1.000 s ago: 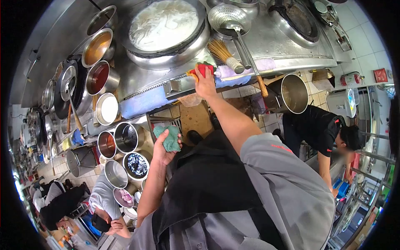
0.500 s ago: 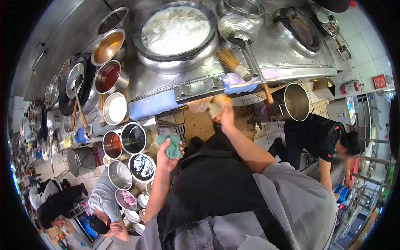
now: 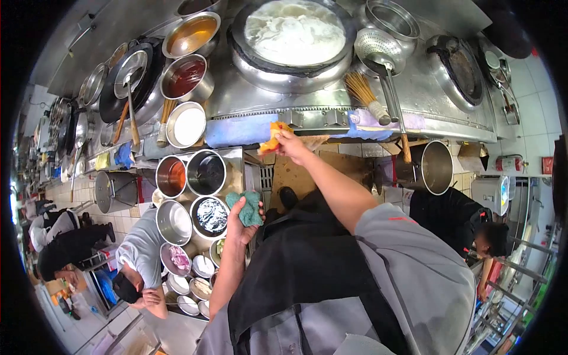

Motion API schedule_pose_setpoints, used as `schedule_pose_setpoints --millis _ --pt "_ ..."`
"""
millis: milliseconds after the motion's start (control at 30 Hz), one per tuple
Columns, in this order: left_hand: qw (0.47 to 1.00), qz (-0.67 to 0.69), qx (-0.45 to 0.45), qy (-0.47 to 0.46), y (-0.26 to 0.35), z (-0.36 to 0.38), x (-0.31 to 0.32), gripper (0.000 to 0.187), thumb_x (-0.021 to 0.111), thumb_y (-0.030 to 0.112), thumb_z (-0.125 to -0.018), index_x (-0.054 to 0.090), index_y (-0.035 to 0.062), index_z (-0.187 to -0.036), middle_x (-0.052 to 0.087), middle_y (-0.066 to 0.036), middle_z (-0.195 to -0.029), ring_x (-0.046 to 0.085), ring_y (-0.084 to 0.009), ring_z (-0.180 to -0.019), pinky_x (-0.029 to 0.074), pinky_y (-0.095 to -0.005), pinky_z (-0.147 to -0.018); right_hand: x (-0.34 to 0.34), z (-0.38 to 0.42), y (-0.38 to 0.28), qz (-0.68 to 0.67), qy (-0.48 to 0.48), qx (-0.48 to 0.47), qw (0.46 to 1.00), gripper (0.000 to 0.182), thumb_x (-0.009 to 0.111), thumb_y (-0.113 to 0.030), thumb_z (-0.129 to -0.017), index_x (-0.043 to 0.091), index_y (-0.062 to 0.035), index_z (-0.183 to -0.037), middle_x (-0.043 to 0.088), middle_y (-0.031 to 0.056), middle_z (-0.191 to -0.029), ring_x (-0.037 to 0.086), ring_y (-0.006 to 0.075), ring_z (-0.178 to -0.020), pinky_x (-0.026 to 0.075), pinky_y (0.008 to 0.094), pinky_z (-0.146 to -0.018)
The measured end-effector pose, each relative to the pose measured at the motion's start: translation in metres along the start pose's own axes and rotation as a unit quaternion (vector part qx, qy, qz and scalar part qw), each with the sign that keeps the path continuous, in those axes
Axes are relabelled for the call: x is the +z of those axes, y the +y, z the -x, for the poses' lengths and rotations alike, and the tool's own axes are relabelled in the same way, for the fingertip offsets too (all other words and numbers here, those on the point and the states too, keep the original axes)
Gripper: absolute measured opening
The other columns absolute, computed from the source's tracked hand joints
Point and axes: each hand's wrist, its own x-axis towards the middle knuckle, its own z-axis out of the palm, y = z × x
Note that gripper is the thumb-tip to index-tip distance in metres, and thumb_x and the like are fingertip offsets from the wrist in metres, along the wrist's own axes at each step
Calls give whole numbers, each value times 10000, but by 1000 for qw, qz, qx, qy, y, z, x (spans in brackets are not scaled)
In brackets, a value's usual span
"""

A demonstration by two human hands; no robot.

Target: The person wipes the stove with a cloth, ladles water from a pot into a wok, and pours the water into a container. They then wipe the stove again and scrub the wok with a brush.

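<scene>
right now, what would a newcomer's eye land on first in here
Probably the big round wok of frothy white liquid, at the top centre on the steel stove. Next, the orange-and-yellow cloth in the right hand, by the stove's front edge, and the green cloth in the left hand, beside the cluster of metal pots.

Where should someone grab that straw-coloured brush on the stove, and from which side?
Probably by the pale wrapped end of the brush, from above and the wearer's side: it is compact and points toward the wearer, while the bristles fan out away. Long metal handles lie close on its right, so a slightly leftward approach looks easier.
</scene>
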Motion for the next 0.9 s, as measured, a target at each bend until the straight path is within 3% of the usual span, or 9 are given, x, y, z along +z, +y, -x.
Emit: schedule_pose_setpoints --millis 33,167,200,267,400,433,600,833,900 --pt "1000 4 6 -1 3 -1 0 429 541 338 -833 472 81 -1170 582 -108 -869 564 -216 -705 479 -345 -624 -8 11 -15 -39 -46 26 998 205 446 -220 -937 509 -106 -1095 583 19 -873 507 95 -626 430 224 -562" --pt "998 60 21 4 2 6 -6 415 536 329 -835 475 79 -1160 582 -106 -868 567 -213 -691 483 -350 -622 -47 42 -78 -43 87 -134 986 178 485 -161 -909 582 -55 -1014 615 35 -938 581 148 -867 448 292 -798" --pt "998 67 21 10 1 6 -9 415 536 329 -835 475 79 -1160 582 -106 -868 567 -213 -691 483 -350 -622 -60 40 -90 69 144 -146 976 216 476 -190 -913 583 -25 -1003 596 72 -1009 570 180 -892 436 309 -814" --pt "998 55 13 6 1 6 -15 430 534 355 -838 475 83 -1166 573 -95 -869 549 -206 -695 459 -346 -624 -76 21 -99 364 214 -325 846 276 498 -204 -872 549 19 -1027 523 193 -1107 525 319 -1026 408 344 -900" --pt "999 42 -1 17 1 2 -16 394 536 326 -838 483 73 -1136 581 -107 -860 565 -210 -687 487 -340 -612 -70 -15 -62 587 55 -190 785 456 493 -276 -863 424 -65 -1261 379 146 -1340 365 291 -1247 285 423 -1031" --pt "999 44 1 18 1 0 -13 394 536 326 -838 483 73 -1136 581 -107 -860 565 -210 -687 487 -340 -612 -79 -28 -33 657 93 -216 716 638 508 -373 -841 290 -77 -1362 262 127 -1429 251 257 -1322 194 441 -1077" --pt "999 45 16 -20 4 -5 1 399 541 331 -836 484 75 -1137 583 -103 -859 560 -204 -690 481 -339 -625 -57 25 -38 736 123 -224 627 708 520 -401 -834 258 -26 -1375 217 95 -1458 202 238 -1345 156 420 -1097" --pt "999 25 -19 -43 -8 -14 10 413 549 347 -829 495 81 -1141 589 -96 -863 561 -207 -697 481 -340 -636 -58 16 -27 666 181 -243 682 526 556 -302 -827 446 -18 -1256 422 131 -1335 412 263 -1219 292 390 -1037" --pt "997 38 -34 -57 -12 -20 9 405 547 344 -831 501 73 -1128 590 -100 -865 567 -212 -694 487 -344 -638 -63 22 -51 319 48 -10 947 360 522 -213 -856 514 -15 -1157 531 130 -1208 533 263 -1065 399 370 -935"
